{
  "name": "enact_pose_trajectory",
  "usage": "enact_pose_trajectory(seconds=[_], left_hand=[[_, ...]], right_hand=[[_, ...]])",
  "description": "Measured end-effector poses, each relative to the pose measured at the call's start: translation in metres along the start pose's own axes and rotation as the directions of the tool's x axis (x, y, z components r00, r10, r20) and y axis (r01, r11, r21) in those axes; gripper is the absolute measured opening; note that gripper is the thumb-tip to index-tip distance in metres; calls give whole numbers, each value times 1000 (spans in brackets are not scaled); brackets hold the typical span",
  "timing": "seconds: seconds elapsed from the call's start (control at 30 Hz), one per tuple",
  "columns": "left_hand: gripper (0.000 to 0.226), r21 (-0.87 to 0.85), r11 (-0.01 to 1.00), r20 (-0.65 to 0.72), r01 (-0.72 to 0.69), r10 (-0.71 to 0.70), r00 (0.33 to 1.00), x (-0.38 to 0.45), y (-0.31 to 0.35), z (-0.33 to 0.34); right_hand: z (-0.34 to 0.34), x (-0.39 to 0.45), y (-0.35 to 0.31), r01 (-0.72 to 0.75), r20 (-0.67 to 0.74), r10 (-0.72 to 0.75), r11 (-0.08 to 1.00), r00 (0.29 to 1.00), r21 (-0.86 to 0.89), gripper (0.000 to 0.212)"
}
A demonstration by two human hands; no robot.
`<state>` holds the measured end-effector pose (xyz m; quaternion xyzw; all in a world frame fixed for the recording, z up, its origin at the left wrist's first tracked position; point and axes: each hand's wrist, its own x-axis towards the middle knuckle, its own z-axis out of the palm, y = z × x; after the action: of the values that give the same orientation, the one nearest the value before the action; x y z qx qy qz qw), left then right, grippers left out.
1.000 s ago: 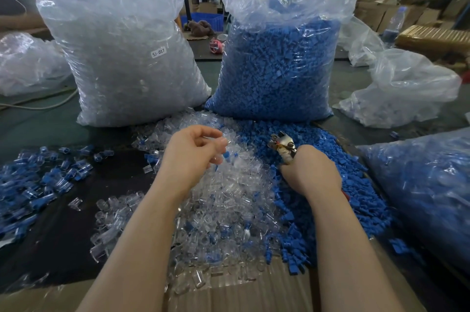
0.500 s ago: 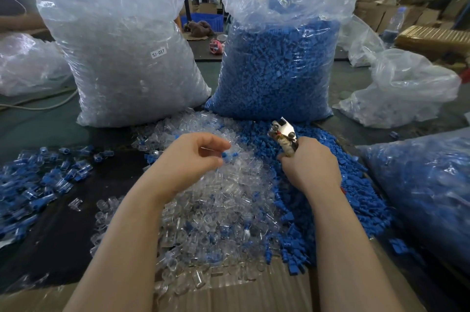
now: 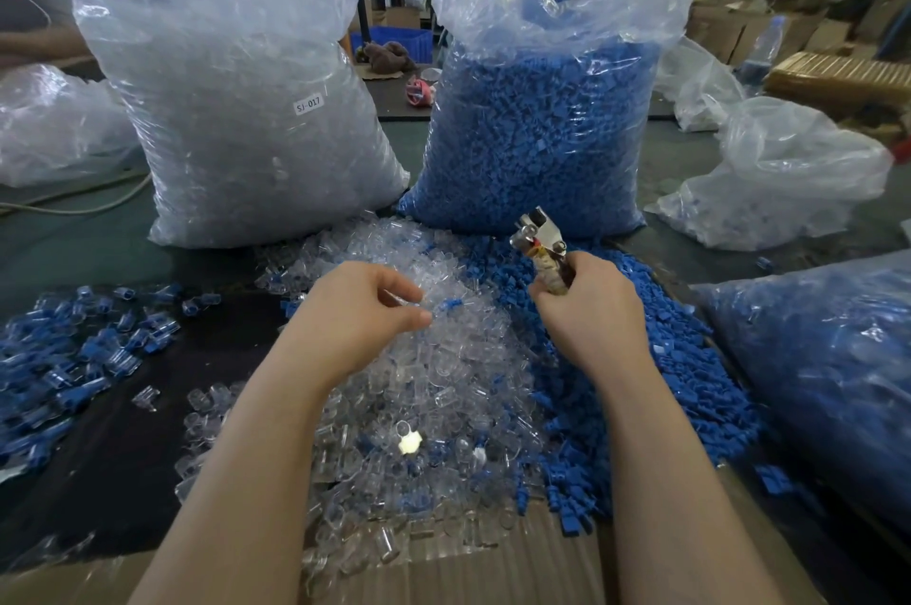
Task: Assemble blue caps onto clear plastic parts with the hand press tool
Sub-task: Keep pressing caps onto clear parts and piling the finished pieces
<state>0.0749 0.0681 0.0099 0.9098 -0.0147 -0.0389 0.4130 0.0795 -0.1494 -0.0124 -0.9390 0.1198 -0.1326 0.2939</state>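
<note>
Head view — hand press tool (image 3: 541,249) gripped in right hand (image 3: 594,313), beside left hand (image 3: 365,308).

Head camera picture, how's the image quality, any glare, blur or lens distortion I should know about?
Head view: wide-angle bending bows the bag of clear parts and the bag of blue caps outward; glare streaks shine on their plastic; a bright spot glints in the loose clear pile; the background workshop is soft, while the left hand, right hand and hand press tool are fairly sharp.

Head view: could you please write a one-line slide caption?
Left hand pinches a clear part over mixed clear and blue piles while right hand grips the hand press tool.
</note>
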Motion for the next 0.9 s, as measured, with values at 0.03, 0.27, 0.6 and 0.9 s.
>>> enact_pose_trajectory(seconds=[0.03, 0.27, 0.6, 0.9], left_hand=[[18, -21, 1000, -17, 1, -1, 1000, 0, 0, 1], [23, -363, 932, -21, 4, -12, 1000, 3, 4, 6], [17, -439, 896, -81, -66, 34, 996, 1, 14, 18], [17, -712, 700, -2, -42, 58, 998, 0, 22, 25]], right_hand=[[0, 0, 0, 3, -5, -3, 1000, 1000, 31, 15], [0, -2, -4, 63, -21, -59, 973, 998, 220, 10], [2, -3, -7, 80, -40, -69, 858, 997, 508, 9], [1, -6, -11, 142, -49, -139, 813, 989, 564, 12]])
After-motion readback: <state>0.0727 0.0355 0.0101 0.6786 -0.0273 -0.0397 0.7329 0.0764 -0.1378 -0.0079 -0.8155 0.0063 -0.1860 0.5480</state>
